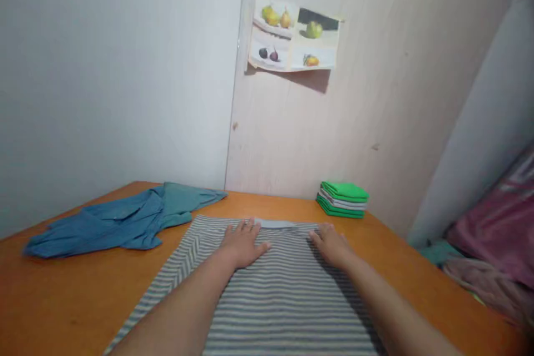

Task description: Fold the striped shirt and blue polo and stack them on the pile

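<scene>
A grey-and-white striped shirt [279, 289] lies spread out on the orange-brown table, its plain pale neckband [275, 223] at the far edge. My left hand [244, 245] rests palm down on the shirt, left of the neckband, fingers spread and pointing away from me. On the other side, my right hand [331, 243] lies on the shirt's far right part, fingers stretched forward. Neither hand grips anything. The shirt's left side shows stripes running at a slant. My forearms cover parts of both sides.
Crumpled blue garments [125, 217] lie at the back left of the table [62, 295]. A neat stack of folded green and grey cloths [342, 200] sits at the back right. Pink and brownish fabric [496, 222] is heaped beyond the right edge. A fruit picture [294, 33] hangs on the wall.
</scene>
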Tool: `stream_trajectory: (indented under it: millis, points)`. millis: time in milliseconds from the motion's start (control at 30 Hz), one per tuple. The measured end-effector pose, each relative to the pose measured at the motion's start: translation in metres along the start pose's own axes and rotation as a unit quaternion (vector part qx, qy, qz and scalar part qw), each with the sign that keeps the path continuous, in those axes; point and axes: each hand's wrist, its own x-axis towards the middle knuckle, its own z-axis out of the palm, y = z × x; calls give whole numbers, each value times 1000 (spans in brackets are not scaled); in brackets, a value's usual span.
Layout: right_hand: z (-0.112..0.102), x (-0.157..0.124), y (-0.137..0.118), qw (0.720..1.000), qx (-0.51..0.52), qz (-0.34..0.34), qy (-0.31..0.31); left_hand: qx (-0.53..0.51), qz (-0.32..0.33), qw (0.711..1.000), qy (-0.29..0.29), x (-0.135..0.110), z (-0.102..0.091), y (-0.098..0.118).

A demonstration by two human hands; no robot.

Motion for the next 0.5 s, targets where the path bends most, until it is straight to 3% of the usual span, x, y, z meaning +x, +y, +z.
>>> stream_trajectory:
  millis: [200, 333, 500]
  points:
    - [19, 13, -48, 996, 22, -84, -25, 4, -3, 1000, 8, 2, 2, 1]
    - [38, 8, -51, 995, 5, -84, -56, -2, 0, 1000, -1, -1, -1, 3]
    - [48, 8, -45, 995, -20, -86, -44, -13, -2, 1000, -5, -5, -4, 5]
